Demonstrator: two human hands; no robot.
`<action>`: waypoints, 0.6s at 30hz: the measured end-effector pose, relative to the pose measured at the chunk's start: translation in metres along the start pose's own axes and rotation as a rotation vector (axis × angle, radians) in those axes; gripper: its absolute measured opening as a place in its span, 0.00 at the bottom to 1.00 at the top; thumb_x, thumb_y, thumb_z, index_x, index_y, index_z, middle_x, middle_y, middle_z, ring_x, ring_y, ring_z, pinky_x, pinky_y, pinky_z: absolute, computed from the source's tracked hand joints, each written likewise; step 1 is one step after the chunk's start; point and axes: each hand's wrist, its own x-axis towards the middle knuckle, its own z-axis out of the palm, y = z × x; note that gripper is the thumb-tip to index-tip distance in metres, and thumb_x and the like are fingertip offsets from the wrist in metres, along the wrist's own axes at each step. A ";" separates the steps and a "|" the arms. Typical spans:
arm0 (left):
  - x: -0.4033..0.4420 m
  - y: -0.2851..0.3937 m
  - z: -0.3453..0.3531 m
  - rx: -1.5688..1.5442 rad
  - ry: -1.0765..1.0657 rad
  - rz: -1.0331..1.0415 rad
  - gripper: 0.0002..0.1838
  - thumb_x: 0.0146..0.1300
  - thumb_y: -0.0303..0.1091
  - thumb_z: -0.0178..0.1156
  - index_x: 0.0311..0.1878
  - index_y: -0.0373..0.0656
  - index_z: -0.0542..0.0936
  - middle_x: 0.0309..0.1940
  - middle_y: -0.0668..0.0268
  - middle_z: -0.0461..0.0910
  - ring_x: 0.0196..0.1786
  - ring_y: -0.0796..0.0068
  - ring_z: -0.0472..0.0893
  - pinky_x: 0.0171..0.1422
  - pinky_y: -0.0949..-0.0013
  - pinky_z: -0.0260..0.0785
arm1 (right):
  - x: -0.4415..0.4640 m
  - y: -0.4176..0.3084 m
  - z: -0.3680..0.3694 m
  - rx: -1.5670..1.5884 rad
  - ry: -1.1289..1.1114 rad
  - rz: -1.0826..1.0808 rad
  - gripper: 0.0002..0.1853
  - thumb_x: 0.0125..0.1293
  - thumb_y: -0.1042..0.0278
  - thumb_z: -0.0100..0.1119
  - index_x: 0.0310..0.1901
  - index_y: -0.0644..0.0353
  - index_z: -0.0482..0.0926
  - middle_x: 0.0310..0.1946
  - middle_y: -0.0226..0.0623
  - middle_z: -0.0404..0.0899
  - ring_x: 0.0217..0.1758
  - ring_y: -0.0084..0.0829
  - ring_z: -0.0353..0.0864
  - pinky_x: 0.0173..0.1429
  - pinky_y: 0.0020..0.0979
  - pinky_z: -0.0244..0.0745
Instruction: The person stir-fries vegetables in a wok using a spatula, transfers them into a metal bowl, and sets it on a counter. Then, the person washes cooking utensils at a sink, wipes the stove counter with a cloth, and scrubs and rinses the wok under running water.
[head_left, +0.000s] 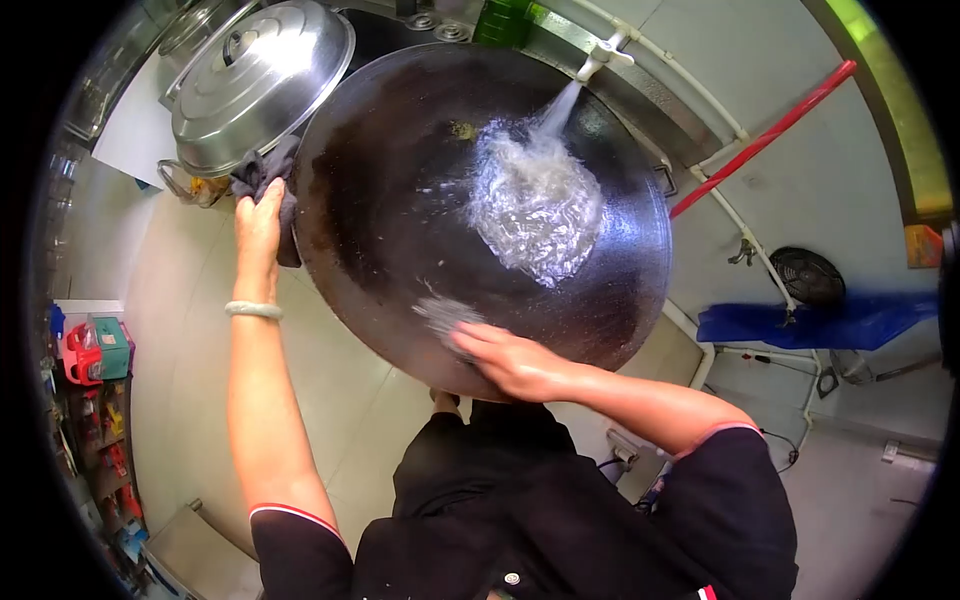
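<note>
A large dark wok [380, 210] fills the middle of the view, with water [540, 210] splashing and pooling inside it. The water pours from a white tap [605, 55] above its far right side. With a dark grey cloth [268, 180] under its fingers, my left hand [258, 225] grips the wok's left edge. My right hand [515, 362] presses a steel wool scrubber [448, 315] on the inner wall nearest me. The scrubber is blurred, and my right palm hides part of it.
A domed metal lid [262, 80] stands at the upper left, close to the wok. White pipes [690, 85] and a red rod [765, 138] run along the right wall. Blue plastic [815, 322] hangs below a black fan [806, 275]. Shelves with goods [105, 430] line the left.
</note>
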 end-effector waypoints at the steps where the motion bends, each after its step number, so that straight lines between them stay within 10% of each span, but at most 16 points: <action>1: -0.003 0.006 0.000 0.001 -0.006 -0.031 0.25 0.64 0.42 0.62 0.55 0.29 0.76 0.50 0.56 0.80 0.51 0.69 0.78 0.59 0.66 0.68 | -0.034 0.020 -0.017 -0.069 -0.094 0.098 0.29 0.66 0.75 0.47 0.70 0.61 0.61 0.71 0.55 0.57 0.74 0.51 0.57 0.76 0.41 0.55; 3: -0.002 0.006 0.000 0.025 -0.004 -0.110 0.27 0.65 0.42 0.63 0.58 0.29 0.74 0.53 0.58 0.79 0.54 0.70 0.77 0.61 0.67 0.67 | -0.094 0.082 -0.057 -0.272 -0.162 0.234 0.38 0.50 0.81 0.50 0.69 0.56 0.66 0.72 0.50 0.59 0.75 0.52 0.55 0.77 0.43 0.51; 14: -0.005 0.007 0.007 -0.020 0.073 -0.158 0.26 0.64 0.42 0.64 0.57 0.30 0.73 0.51 0.56 0.79 0.50 0.70 0.80 0.57 0.70 0.72 | 0.065 0.344 -0.216 -1.101 0.493 0.277 0.31 0.62 0.73 0.47 0.70 0.58 0.62 0.71 0.46 0.60 0.73 0.54 0.58 0.74 0.52 0.56; 17: -0.010 0.012 0.015 0.008 0.148 -0.176 0.26 0.64 0.42 0.64 0.56 0.30 0.73 0.51 0.55 0.79 0.51 0.70 0.80 0.58 0.69 0.72 | 0.129 0.329 -0.138 0.012 0.693 0.335 0.27 0.67 0.70 0.43 0.69 0.62 0.62 0.65 0.48 0.65 0.67 0.52 0.65 0.73 0.41 0.59; 18: -0.010 0.013 0.013 0.005 0.158 -0.188 0.26 0.65 0.42 0.64 0.57 0.30 0.73 0.52 0.55 0.79 0.52 0.70 0.80 0.58 0.69 0.72 | 0.128 0.335 -0.112 -0.105 0.576 0.190 0.27 0.68 0.69 0.43 0.69 0.62 0.62 0.65 0.48 0.65 0.66 0.52 0.66 0.73 0.41 0.59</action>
